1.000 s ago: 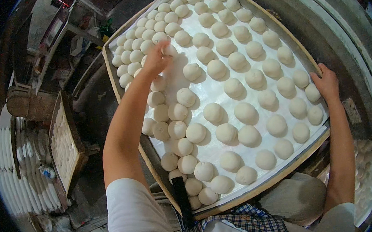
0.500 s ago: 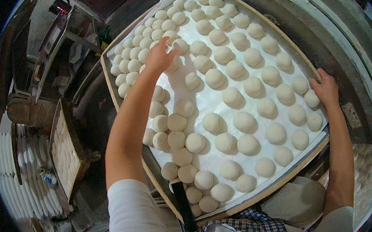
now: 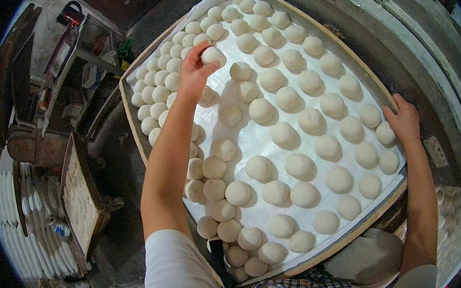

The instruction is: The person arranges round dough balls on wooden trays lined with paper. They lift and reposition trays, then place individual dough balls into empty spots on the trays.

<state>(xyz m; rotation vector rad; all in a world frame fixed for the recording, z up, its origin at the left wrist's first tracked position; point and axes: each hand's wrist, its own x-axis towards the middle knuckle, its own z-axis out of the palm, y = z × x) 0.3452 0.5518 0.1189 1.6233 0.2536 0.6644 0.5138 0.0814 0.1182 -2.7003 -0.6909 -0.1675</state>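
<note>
A wide wooden-rimmed tray point(image 3: 370, 72), lined with white sheet, holds many round white dough balls point(image 3: 304, 195). Toward its far left part, my left hand point(image 3: 195, 72) has thumb and fingers closed around one dough ball point(image 3: 213, 57). Whether that ball clears the sheet is hard to tell. Packed dough balls point(image 3: 157, 94) lie just left of this hand, while those to the right are spaced apart. My right hand point(image 3: 404, 120) grips the tray's right rim, its fingers partly hidden, close beside a dough ball point(image 3: 385, 132).
At the left stands a smaller tray point(image 3: 80, 197) of pale pieces, near rows of long white shapes point(image 3: 38, 223). A metal rack point(image 3: 75, 59) is at the far left. Another tray with pale balls point(image 3: 450, 209) sits low at the right. A black strap point(image 3: 220, 264) hangs over the tray's near-left edge.
My left hand has closed on a dough ball that it was reaching around with spread fingers. My right hand stays on the rim. The whole view has shifted slightly.
</note>
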